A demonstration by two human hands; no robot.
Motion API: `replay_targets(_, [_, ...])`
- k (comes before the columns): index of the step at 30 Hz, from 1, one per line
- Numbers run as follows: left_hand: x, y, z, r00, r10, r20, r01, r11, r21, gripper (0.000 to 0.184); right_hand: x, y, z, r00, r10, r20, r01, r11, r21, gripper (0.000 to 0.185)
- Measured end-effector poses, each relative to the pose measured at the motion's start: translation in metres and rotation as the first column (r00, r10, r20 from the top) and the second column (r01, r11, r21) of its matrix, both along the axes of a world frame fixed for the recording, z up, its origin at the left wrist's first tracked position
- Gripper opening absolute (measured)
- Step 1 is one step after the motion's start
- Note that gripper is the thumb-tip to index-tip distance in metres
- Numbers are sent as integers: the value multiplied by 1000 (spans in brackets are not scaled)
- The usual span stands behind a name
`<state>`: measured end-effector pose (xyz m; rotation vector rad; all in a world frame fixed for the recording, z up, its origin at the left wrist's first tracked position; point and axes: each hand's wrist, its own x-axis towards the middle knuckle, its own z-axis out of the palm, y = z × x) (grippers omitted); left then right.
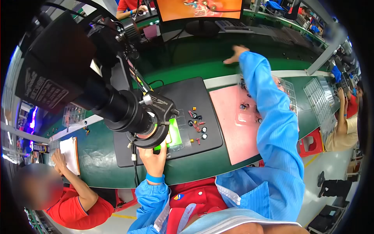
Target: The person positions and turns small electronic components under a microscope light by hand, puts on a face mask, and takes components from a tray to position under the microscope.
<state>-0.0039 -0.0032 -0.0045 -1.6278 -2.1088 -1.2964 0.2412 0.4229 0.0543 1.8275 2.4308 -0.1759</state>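
Note:
My left hand (153,159) is beneath the ring of the microscope (136,124), at the lower edge of a bright green piece (175,132). Its thumb points up beside a small yellowish edge; the fingertips are hidden by the ring, so what they grip cannot be made out. My right hand (236,54) is stretched far forward over the dark green belt (187,58), fingers apart and holding nothing visible. Several small round parts with red wires (200,129) lie on the black mat (206,101), right of the green piece.
A pink mat (230,128) bears a clear tray (243,117) of small parts, partly under my right sleeve. A monitor (200,9) stands beyond the belt. One co-worker (80,202) sits at left by a clipboard (71,156); another person's arm (343,113) is at right near clear trays (321,97).

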Motion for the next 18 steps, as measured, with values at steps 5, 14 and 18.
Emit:
replay_targets(5, [-4,0,-1,1000,-6,19,6,1000,10,24,49,52,-36,986,-162,-26,157,978,-139,111])
replay_targets(14, [-1,-4,-1,994,-10,113,17,998,-56,22,-58,3,-56,869,277,-409,-301,953,5,11])
replay_targets(18, [2,-4,0,982,19,186,2,994,-110,25,-80,-43,-22,837,425,-345,-383,905,187,9])
